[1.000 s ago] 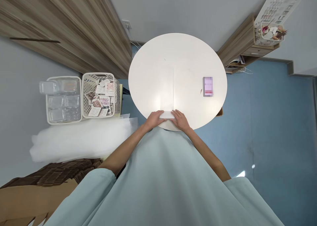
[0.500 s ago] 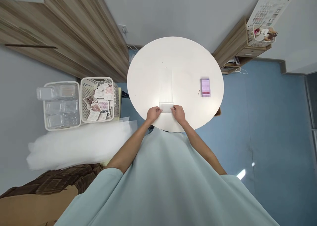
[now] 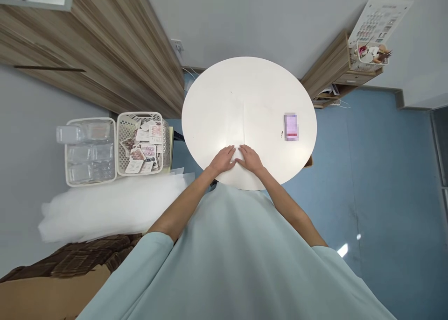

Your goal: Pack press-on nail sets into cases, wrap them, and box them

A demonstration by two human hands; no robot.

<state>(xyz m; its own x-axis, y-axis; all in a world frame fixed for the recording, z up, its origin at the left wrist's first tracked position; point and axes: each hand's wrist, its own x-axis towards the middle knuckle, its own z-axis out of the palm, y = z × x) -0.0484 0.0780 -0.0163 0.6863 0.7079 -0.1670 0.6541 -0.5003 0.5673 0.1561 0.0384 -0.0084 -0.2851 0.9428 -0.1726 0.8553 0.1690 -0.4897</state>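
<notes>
A thin, whitish translucent sheet (image 3: 236, 124) lies as a long strip on the white oval table (image 3: 206, 96). Its near end is folded into a small flat bundle (image 3: 237, 153), mostly hidden under my hands. My left hand (image 3: 223, 160) rests on the left half of the bundle, fingers stretched out flat. From the other side my right hand (image 3: 250, 159) lies over the right half, fingers likewise extended. Both thumbs point inward and nearly meet at the bundle's near edge.
A pixelated phone-like purple object (image 3: 291, 127) lies on the table's right side. Left of the table are a white basket of printed cards (image 3: 119, 145), a basket of clear plastic boxes (image 3: 67, 156) and a stack of white translucent sheets (image 3: 115, 205). A wooden cabinet (image 3: 140, 53) stands behind.
My hands have moved inward from the folded bundle's two side edges, where they pinched it, and now lie flat over it with thumbs close together.
</notes>
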